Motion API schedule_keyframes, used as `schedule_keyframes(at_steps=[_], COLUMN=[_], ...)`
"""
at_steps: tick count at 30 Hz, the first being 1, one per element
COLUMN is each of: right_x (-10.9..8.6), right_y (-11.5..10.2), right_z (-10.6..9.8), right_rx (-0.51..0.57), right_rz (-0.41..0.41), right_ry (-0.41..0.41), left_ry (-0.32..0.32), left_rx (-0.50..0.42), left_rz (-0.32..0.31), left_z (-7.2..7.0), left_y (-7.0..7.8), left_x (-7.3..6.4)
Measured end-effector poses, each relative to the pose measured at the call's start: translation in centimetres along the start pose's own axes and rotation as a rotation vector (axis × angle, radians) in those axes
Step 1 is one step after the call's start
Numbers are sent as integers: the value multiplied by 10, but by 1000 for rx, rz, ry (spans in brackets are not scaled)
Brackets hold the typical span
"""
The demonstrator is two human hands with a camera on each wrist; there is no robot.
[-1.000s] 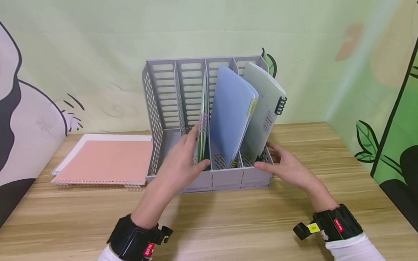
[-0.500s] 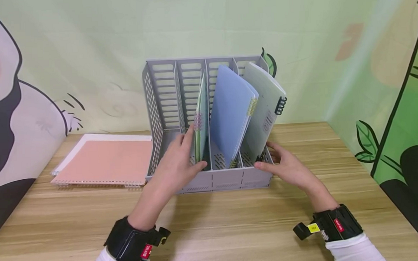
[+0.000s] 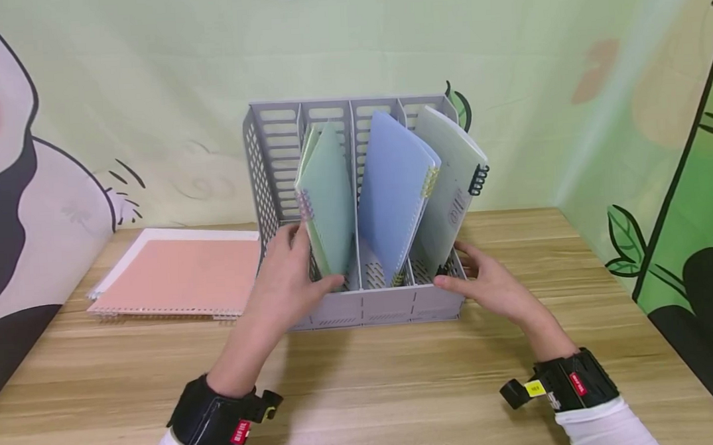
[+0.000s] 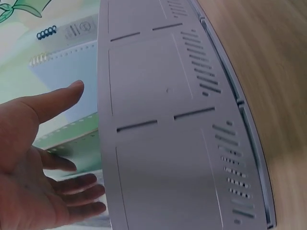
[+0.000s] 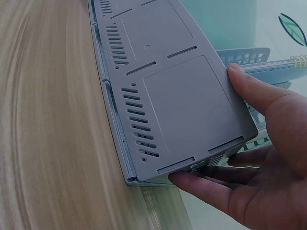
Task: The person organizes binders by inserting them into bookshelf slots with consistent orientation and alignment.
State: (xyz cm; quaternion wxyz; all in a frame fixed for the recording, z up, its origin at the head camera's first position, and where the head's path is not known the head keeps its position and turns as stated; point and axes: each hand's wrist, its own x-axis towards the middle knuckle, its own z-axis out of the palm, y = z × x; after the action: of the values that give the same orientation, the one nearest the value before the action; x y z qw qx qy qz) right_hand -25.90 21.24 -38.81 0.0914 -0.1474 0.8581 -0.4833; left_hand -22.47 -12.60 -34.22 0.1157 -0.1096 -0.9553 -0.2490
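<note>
A grey four-slot file organizer (image 3: 387,305) stands on the table. In its second slot from the left, a green spiral notebook (image 3: 334,203) leans to the left, its covers slightly fanned. My left hand (image 3: 281,279) is beside the notebook's spine; in the left wrist view its thumb stays apart and its fingers (image 4: 60,160) are extended, the index touching the green cover. My right hand (image 3: 493,286) grips the organizer's front right corner, thumb on the front edge and fingers round the side (image 5: 211,187). A blue spiral notebook (image 3: 393,188) and a pale grey-green one (image 3: 447,179) lean in the two right slots.
Left of the organizer lie a pink spiral notebook (image 3: 179,273) and a white one (image 3: 213,234) partly under it. The wooden table (image 3: 400,393) extends in front. A printed cloth backdrop (image 3: 177,91) hangs close behind.
The green notebook has tipped from nearly upright against the divider to a leftward lean, with my left hand moving left along with it. My right hand and the organizer have stayed put.
</note>
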Motion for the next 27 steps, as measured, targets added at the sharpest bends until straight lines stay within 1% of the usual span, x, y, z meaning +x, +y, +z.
schedule_keyframes(at_steps=[6,12,15,18,22,27], right_x=[0,0,0,0,-1,-1], right_y=[0,0,0,1,0,1], right_z=[0,1,0,-1,-1,-1], right_rx=[0,6,1,3,13,20], right_rz=[0,-2,0,1,2,3], right_ry=[-1,0,2,2,-1,0], left_ry=[14,2,9,21,33,44], left_rx=[14,-3,-9,-5,0,-28], left_rz=[-60,-87,-97,-103,-93,-80], left_z=[-6,-11,-12,-13,-15,-17], left_y=[-11,-18,-20,-23,-27,-33], left_x=[-3,-5,-5,-6,-7,-8])
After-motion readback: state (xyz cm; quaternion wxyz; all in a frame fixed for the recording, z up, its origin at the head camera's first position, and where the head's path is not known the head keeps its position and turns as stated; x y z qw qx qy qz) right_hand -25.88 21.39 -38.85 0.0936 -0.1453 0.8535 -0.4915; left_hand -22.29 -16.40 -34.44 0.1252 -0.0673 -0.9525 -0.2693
